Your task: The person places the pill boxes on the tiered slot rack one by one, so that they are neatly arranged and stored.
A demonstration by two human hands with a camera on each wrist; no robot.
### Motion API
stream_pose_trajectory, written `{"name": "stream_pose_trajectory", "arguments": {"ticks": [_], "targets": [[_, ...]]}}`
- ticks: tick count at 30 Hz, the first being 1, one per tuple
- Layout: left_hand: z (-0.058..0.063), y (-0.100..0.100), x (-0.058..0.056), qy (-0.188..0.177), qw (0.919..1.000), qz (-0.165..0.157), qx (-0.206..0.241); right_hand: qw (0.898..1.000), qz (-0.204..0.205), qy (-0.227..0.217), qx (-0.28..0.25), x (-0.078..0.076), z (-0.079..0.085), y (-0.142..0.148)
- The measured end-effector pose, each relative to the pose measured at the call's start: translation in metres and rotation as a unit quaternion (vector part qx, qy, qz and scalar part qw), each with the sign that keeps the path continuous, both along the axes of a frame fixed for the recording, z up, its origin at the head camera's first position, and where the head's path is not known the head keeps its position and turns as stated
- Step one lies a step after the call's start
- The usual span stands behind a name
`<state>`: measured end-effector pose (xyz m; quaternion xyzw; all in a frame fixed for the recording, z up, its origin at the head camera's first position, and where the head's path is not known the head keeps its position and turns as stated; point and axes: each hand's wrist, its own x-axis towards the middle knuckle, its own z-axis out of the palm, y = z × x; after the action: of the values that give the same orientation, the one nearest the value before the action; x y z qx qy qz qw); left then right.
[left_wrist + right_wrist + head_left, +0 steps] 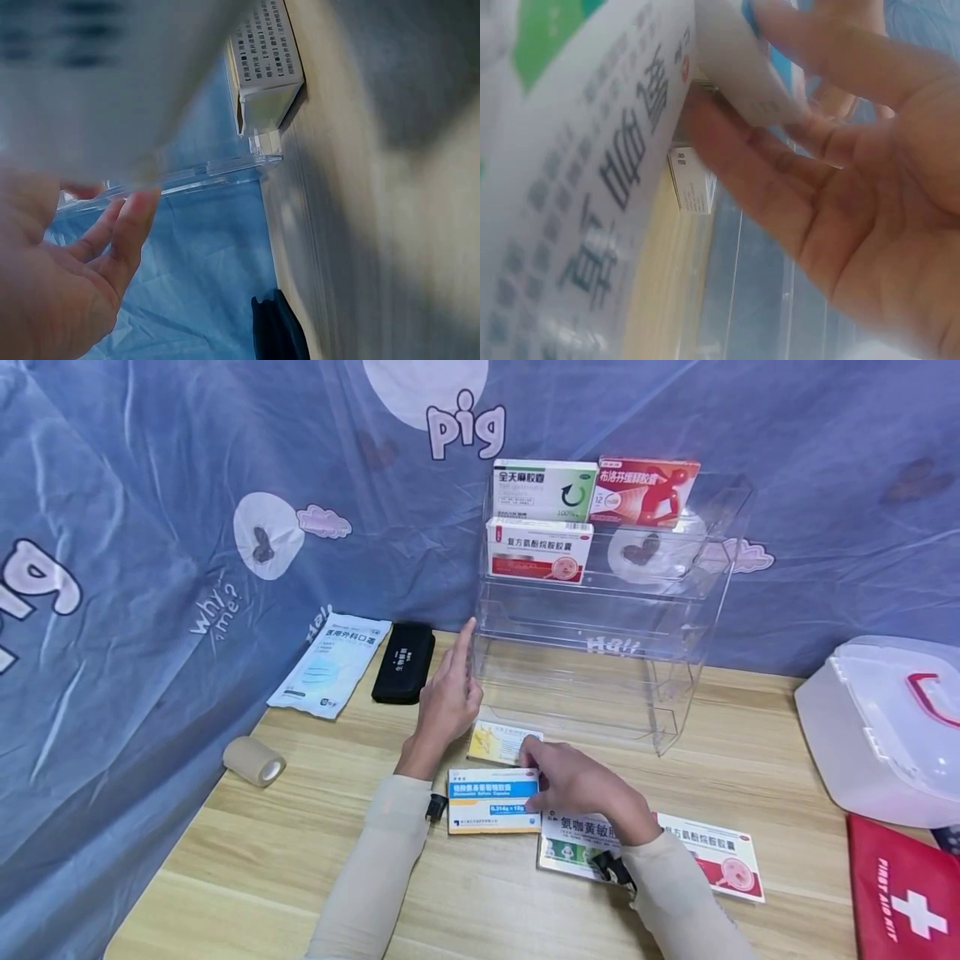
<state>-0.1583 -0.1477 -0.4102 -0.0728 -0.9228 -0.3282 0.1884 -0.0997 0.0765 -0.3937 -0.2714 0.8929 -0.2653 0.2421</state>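
On the wooden table (300,860), the right hand (581,785) pinches the blue-striped box (491,800); at its ten o'clock, the left hand (448,702) hovers with fingers spread.

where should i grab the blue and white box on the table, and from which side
Take the blue and white box across its short width, by the long edges, coming from above. It lies flat; the right hand already holds its right end, and its left end is free.

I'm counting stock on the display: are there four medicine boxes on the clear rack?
No, the clear rack holds three boxes: a green-and-white box, a red box and a white-and-red box.
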Motion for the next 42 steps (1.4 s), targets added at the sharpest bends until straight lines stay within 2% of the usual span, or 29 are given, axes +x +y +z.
{"name": "stream_pose_trajectory", "arguments": {"ticks": [5, 10, 17, 28, 35, 38, 42], "targets": [[0.000, 0.000, 0.001, -0.002, 1.0000, 0.000, 0.002, 0.998, -0.006, -0.007, -0.063, -0.005, 0.001, 0.006], [0.000, 0.000, 0.001, -0.003, 1.0000, -0.001, 0.001, 0.996, -0.015, -0.004, -0.088, -0.009, 0.004, 0.012], [0.000, 0.000, 0.001, -0.003, 1.0000, -0.001, -0.001, 0.987, -0.024, 0.034, -0.153, -0.013, 0.008, 0.021], [0.000, -0.001, 0.001, 0.001, 1.0000, -0.005, 0.005, 0.973, -0.080, 0.070, -0.203, -0.016, 0.024, 0.043], [0.000, -0.001, -0.001, 0.005, 1.0000, -0.002, 0.001, 0.966, -0.112, 0.104, -0.209, -0.017, 0.040, 0.054], [0.000, -0.001, -0.001, 0.005, 1.0000, -0.003, 0.000, 0.956, -0.137, 0.121, -0.229, -0.016, 0.047, 0.059], [-0.002, -0.002, -0.001, 0.004, 1.0000, -0.003, -0.002, 0.935, -0.178, 0.154, -0.266, -0.017, 0.054, 0.062]]}}
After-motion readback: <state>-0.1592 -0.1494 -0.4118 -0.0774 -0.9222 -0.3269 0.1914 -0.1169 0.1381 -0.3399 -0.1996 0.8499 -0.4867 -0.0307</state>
